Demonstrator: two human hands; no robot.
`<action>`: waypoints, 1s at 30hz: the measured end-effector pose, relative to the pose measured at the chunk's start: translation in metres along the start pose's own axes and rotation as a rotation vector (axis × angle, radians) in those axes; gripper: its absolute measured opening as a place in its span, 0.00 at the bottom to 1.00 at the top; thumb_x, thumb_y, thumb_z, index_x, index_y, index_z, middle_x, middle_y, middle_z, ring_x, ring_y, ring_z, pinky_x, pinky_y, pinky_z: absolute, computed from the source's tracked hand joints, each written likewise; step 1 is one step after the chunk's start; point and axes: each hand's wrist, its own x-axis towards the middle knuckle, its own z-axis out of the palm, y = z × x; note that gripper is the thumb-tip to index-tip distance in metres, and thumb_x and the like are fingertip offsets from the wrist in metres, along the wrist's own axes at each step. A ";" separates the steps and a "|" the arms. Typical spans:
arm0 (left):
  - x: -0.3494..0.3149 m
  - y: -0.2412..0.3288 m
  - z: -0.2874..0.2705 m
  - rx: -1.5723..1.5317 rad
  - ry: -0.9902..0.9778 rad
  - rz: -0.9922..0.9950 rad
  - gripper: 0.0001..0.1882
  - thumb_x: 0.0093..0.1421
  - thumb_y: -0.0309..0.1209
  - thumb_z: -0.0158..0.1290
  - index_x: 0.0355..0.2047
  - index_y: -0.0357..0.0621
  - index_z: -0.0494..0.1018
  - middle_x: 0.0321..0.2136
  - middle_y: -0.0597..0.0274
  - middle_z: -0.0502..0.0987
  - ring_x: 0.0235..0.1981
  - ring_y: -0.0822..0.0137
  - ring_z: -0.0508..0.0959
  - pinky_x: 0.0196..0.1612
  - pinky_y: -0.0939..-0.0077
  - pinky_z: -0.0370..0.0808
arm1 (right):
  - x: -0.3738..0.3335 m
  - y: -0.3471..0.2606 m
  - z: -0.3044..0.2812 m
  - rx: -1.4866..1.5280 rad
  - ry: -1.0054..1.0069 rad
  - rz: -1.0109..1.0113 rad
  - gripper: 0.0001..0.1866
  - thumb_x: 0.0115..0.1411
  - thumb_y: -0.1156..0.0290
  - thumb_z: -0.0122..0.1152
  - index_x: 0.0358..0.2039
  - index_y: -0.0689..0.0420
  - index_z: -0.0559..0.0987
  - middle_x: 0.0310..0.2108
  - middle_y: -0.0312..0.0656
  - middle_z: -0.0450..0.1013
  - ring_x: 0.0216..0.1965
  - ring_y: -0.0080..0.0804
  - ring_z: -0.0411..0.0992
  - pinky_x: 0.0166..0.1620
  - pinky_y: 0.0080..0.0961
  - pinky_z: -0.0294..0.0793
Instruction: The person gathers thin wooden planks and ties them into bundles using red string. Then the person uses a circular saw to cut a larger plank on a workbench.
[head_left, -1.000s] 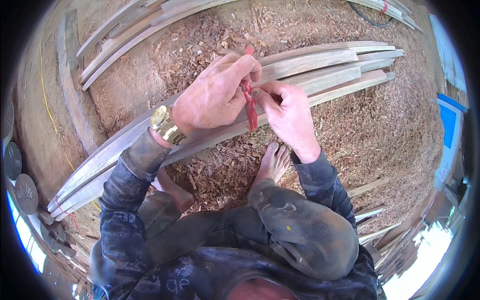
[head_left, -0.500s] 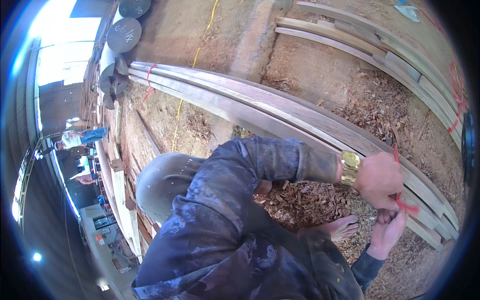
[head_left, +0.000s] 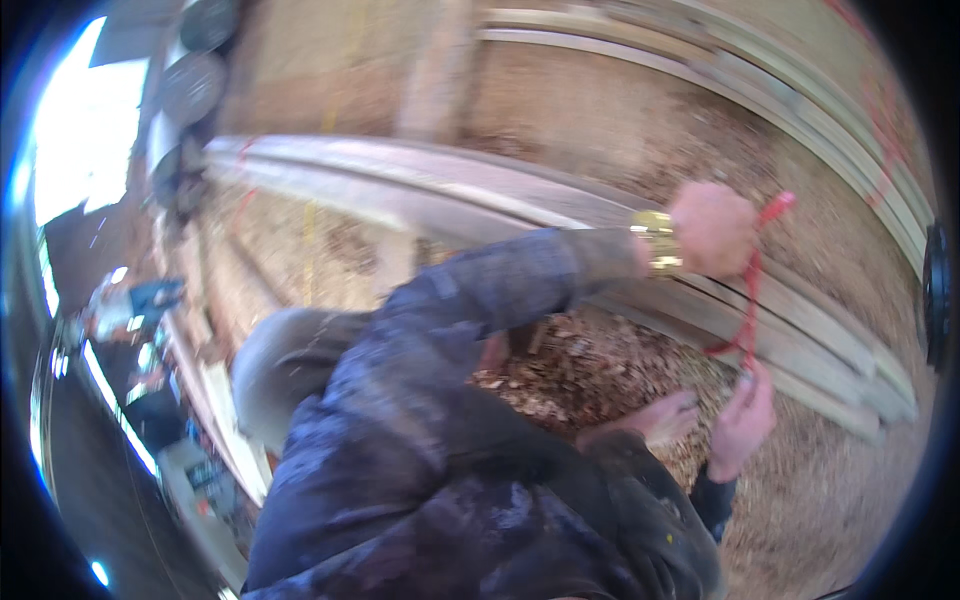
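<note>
A bundle of long sawn planks (head_left: 840, 345) slants across the ground before me. Red cord (head_left: 751, 310) runs over its near end, stretched between my two hands. My left hand (head_left: 715, 228), below a gold wristwatch (head_left: 657, 243), is closed above the planks, with a bright red cord end sticking out past it. Lower down, beside the near side of the bundle, my right hand (head_left: 745, 420) pinches the cord between thumb and fingers. Motion blurs the picture, and how the cord passes round the planks cannot be made out.
Another group of planks (head_left: 600, 45) lies beyond, with blurred red cord (head_left: 885, 140) near its end. Thick round logs (head_left: 195, 88) are stacked at far left. Wood chips (head_left: 590, 375) cover the ground by my bare foot (head_left: 660, 418). A person (head_left: 135, 305) is at left.
My hands have come apart: the left has moved up and away, the right down slightly. The red cord, bunched between them before, is now drawn out long. The view has shifted.
</note>
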 end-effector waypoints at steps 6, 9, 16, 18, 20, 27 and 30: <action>0.009 0.003 0.027 -1.052 0.072 -0.023 0.17 0.65 0.38 0.52 0.28 0.36 0.81 0.20 0.59 0.79 0.23 0.69 0.79 0.27 0.72 0.74 | 0.017 -0.008 -0.034 0.229 -0.029 -0.164 0.09 0.63 0.69 0.54 0.29 0.61 0.77 0.37 0.49 0.77 0.36 0.46 0.76 0.44 0.31 0.74; 0.012 0.013 0.010 -1.389 0.025 -0.052 0.20 0.70 0.39 0.47 0.27 0.37 0.77 0.21 0.63 0.78 0.20 0.73 0.72 0.27 0.76 0.70 | 0.049 -0.011 -0.015 0.655 -0.075 -0.305 0.16 0.68 0.63 0.51 0.26 0.59 0.72 0.28 0.41 0.74 0.29 0.34 0.72 0.38 0.26 0.71; -0.011 0.063 -0.033 -0.940 -0.008 0.205 0.19 0.67 0.36 0.50 0.20 0.40 0.73 0.14 0.68 0.70 0.17 0.77 0.68 0.20 0.78 0.63 | 0.060 -0.054 -0.026 1.165 -0.054 0.047 0.20 0.69 0.56 0.55 0.26 0.56 0.65 0.19 0.31 0.57 0.23 0.21 0.53 0.31 0.23 0.58; -0.014 0.060 -0.040 -0.841 0.079 0.319 0.19 0.67 0.35 0.48 0.19 0.41 0.71 0.15 0.69 0.69 0.16 0.77 0.66 0.20 0.78 0.63 | 0.045 -0.057 -0.043 1.025 -0.108 0.065 0.20 0.69 0.57 0.55 0.26 0.56 0.64 0.19 0.31 0.57 0.22 0.21 0.53 0.30 0.25 0.58; -0.014 0.042 -0.042 -1.037 0.072 0.103 0.20 0.67 0.35 0.47 0.18 0.42 0.68 0.14 0.69 0.67 0.15 0.76 0.65 0.19 0.78 0.62 | 0.026 -0.047 -0.054 0.983 -0.112 -0.034 0.17 0.68 0.64 0.54 0.24 0.59 0.67 0.19 0.36 0.60 0.21 0.26 0.58 0.27 0.27 0.61; 0.003 0.024 -0.020 -1.211 -0.153 -0.229 0.20 0.67 0.34 0.47 0.17 0.42 0.66 0.13 0.68 0.66 0.13 0.75 0.66 0.18 0.79 0.61 | 0.016 -0.039 -0.049 0.666 -0.286 -0.120 0.13 0.66 0.70 0.53 0.24 0.60 0.68 0.18 0.42 0.61 0.19 0.38 0.61 0.26 0.32 0.62; 0.007 0.049 -0.039 -0.777 -0.186 -0.023 0.19 0.67 0.33 0.47 0.17 0.41 0.68 0.12 0.68 0.68 0.13 0.75 0.67 0.17 0.79 0.61 | 0.038 -0.061 -0.064 0.493 -0.253 -0.140 0.10 0.65 0.71 0.53 0.26 0.60 0.70 0.20 0.44 0.61 0.20 0.42 0.62 0.25 0.32 0.62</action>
